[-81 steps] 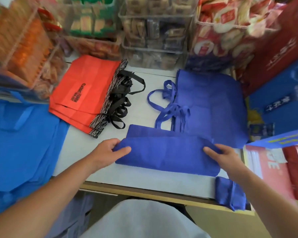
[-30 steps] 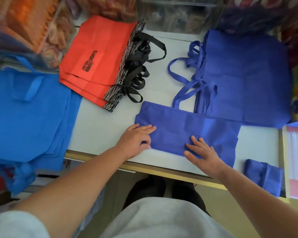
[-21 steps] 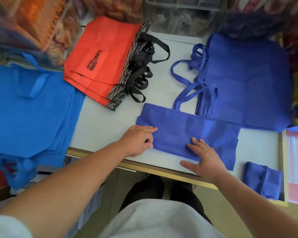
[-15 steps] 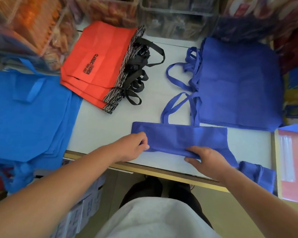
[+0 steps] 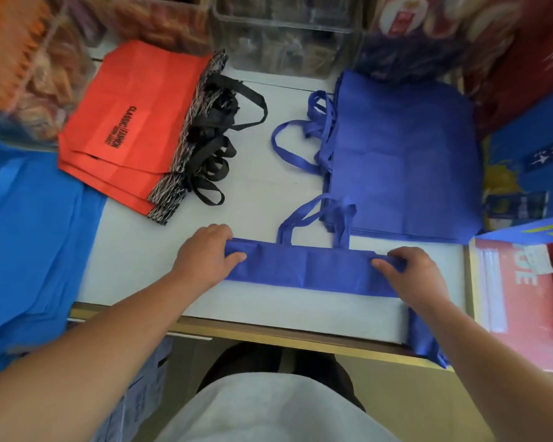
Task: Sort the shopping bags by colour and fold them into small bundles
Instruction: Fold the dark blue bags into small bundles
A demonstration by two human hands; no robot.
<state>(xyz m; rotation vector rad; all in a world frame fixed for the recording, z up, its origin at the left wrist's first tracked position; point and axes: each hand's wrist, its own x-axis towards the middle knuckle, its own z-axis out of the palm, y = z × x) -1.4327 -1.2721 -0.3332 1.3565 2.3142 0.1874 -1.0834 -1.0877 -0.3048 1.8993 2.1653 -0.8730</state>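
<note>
Purple-blue fabric, a shopping bag folded into a long strip (image 5: pixel 310 271), is lying across the near part of a white table (image 5: pixel 262 199). A person's left hand (image 5: pixel 205 255) is gripping the strip's left end, thumb on top, while the right hand (image 5: pixel 411 271) is pinching its right end. Behind are lying a stack of purple-blue bags (image 5: pixel 403 161) and a stack of red bags (image 5: pixel 131 122); bright blue bags (image 5: pixel 29 237) are hanging at left.

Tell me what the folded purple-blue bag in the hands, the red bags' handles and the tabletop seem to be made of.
Folded purple-blue bag: likely non-woven fabric; matte, holds soft creases.
Black handles on the red bags: flat webbing or fabric strap by the look, limp loops.
Tabletop: smooth pale laminate or painted board with a wood-coloured front edge; which one is unclear.
</note>
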